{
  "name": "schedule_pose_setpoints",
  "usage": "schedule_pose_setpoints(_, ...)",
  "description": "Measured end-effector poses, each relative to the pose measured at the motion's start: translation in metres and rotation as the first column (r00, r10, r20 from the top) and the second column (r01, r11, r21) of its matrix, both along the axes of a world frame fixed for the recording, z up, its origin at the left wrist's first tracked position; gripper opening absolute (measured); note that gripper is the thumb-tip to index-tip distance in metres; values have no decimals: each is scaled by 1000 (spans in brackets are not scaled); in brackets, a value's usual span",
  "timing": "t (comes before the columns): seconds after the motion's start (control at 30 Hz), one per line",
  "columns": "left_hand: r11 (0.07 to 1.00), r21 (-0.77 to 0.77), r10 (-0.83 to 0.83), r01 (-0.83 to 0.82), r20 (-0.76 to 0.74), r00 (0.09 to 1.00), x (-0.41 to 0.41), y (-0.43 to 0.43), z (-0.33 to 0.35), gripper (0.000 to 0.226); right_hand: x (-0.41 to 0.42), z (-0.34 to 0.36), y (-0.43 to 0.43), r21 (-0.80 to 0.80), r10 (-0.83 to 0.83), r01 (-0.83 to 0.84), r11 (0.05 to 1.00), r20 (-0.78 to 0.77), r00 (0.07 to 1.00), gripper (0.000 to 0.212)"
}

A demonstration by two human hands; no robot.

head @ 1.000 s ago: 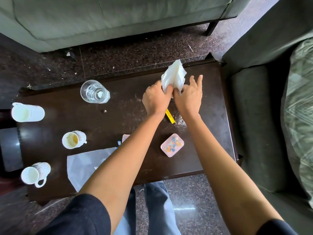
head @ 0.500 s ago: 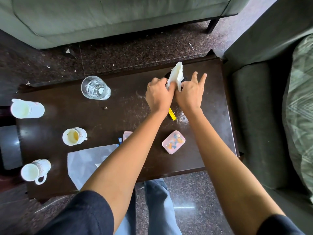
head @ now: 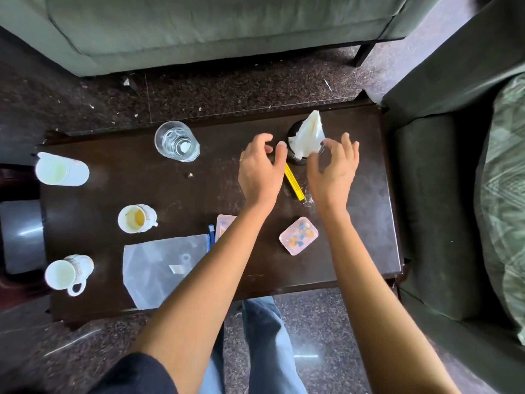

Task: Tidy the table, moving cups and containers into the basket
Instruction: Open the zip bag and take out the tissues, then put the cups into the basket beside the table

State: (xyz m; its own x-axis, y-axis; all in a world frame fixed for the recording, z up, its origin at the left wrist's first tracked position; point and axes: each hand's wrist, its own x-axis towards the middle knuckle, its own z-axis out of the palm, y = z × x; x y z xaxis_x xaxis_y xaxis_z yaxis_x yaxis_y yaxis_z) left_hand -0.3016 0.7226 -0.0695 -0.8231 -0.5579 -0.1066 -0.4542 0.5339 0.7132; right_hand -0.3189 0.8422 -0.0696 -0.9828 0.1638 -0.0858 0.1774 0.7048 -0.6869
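On the dark wooden table [head: 113,194], a white napkin [head: 309,136] stands stuffed in a small black holder [head: 294,132] at the far right. My left hand [head: 261,169] and my right hand [head: 332,169] hover on either side of it, fingers loosely curled, holding nothing. A clear glass [head: 176,142] stands at the far edge. A white tumbler [head: 61,173] and two white mugs [head: 136,218] [head: 68,273] sit on the left. A pink container [head: 298,236] lies near my right forearm, another pink one [head: 224,226] partly hidden under my left arm.
A yellow stick [head: 294,184] lies between my hands. A translucent plastic bag [head: 162,265] with a blue pen [head: 211,237] lies near the front edge. Green sofa [head: 199,29] beyond the table, dark armchair [head: 440,194] at right, a grey bin [head: 21,237] at left.
Both hands held the napkin and pushed it down into the black holder, then let go and drew back a little to either side.
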Motion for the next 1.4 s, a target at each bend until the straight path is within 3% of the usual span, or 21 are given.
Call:
schedule_pose_setpoints(0.17, 985, 74, 158, -153, -67, 985, 61, -39, 4, 18, 57, 16, -37, -76, 72, -78, 994, -77, 994, 27)
schedule_pose_setpoints(0.33, 971, 78, 225, -225, -1, 974, 126, -89, -6, 16, 110, 8, -92, -109, 274, -268, 957, 44, 961, 26)
schedule_pose_setpoints(0.63, 898, 85, 420, -431, 120, 900, 223, -167, -22, 22, 176, -14, -180, -139, 618, -603, 786, 209, 758, 36)
schedule_pose_setpoints(0.87, 865, 74, 491, -497, 80, 867, 264, -217, -35, 19, 201, -32, -235, -86, 680, -683, 725, 243, 691, 47)
schedule_pose_setpoints(1.07, 822, 82, 556, -563, 98, 825, 288, -274, -35, 23, 205, -38, -300, -6, 737, -741, 671, 109, 667, 55)
schedule_pose_setpoints(1.2, 813, 47, 579, -580, 32, 814, 297, -319, -24, 22, 173, -28, -361, 1, 741, -743, 669, 65, 668, 59)
schedule_pose_setpoints(1.3, 796, 75, 601, -601, 24, 799, 298, -356, -27, 22, 138, -27, -418, 82, 764, -768, 636, 80, 641, 70)
schedule_pose_setpoints(1.4, 779, 105, 620, -618, 17, 784, 293, -390, -28, 23, 115, -29, -471, 189, 767, -790, 584, 190, 613, 92)
